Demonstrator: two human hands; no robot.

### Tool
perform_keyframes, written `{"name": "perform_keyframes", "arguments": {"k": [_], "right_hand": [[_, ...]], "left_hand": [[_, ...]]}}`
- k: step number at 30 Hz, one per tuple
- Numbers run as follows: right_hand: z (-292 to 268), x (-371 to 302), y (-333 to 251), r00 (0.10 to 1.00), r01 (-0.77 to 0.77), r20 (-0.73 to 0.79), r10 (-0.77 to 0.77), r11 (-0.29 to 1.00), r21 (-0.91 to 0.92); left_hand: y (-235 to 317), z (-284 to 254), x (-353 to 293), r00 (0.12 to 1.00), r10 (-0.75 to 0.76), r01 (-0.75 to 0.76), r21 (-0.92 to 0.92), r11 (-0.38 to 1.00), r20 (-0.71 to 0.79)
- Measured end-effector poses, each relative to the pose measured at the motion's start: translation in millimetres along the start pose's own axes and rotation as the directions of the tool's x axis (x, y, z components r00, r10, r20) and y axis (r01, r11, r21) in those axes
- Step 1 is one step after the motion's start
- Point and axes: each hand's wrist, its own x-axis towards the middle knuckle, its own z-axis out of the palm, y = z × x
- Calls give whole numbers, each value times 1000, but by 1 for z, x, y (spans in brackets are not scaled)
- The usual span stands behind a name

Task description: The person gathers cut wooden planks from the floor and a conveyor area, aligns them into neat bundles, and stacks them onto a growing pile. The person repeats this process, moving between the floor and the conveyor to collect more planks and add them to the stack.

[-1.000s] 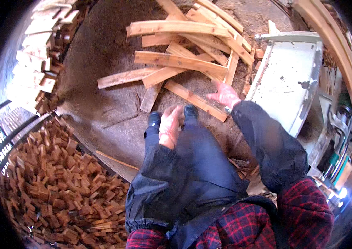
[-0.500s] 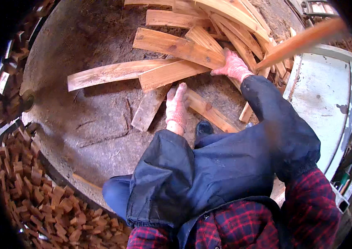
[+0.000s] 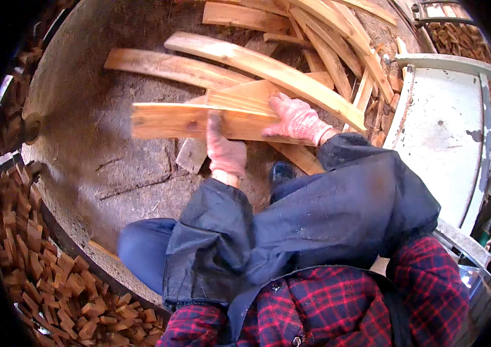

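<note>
Both my hands wear pink knit gloves. Between them is a short, wide wooden board, its broad face towards me and its long edge up. My left hand grips its lower edge, one finger laid up across the face. Further right, my right hand is closed over the same board near its right end. Behind it lie another short board, partly hidden, and a long narrow plank slanting down to the right. A curved-looking plank rests on the ground to the far left of these.
More planks are heaped at the far side. A worn white metal-framed panel stands at my right. Small cut wood blocks are piled at the lower left, beyond a low rim. A dark shoe shows below the board.
My left hand has moved left and taken hold of a board, which my right hand also grips. A long plank that stuck up at the right now lies across the heap.
</note>
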Motion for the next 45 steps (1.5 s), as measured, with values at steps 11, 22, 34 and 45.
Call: {"name": "perform_keyframes", "arguments": {"k": [11, 22, 34, 45], "right_hand": [[-28, 81, 19, 976, 33, -218, -21, 998, 48], [24, 65, 81, 999, 38, -26, -28, 818, 575], [48, 9, 86, 974, -12, 191, -125, 807, 590], [-59, 7, -21, 990, 137, -114, -84, 775, 617]], "left_hand": [[63, -9, 3, 984, 107, -96, 80, 992, -141], [-12, -66, -34, 935, -184, 207, 45, 977, -302], [-41, -70, -27, 966, -204, 191, -96, 977, -156], [92, 44, 30, 999, -27, 25, 91, 996, 23]]}}
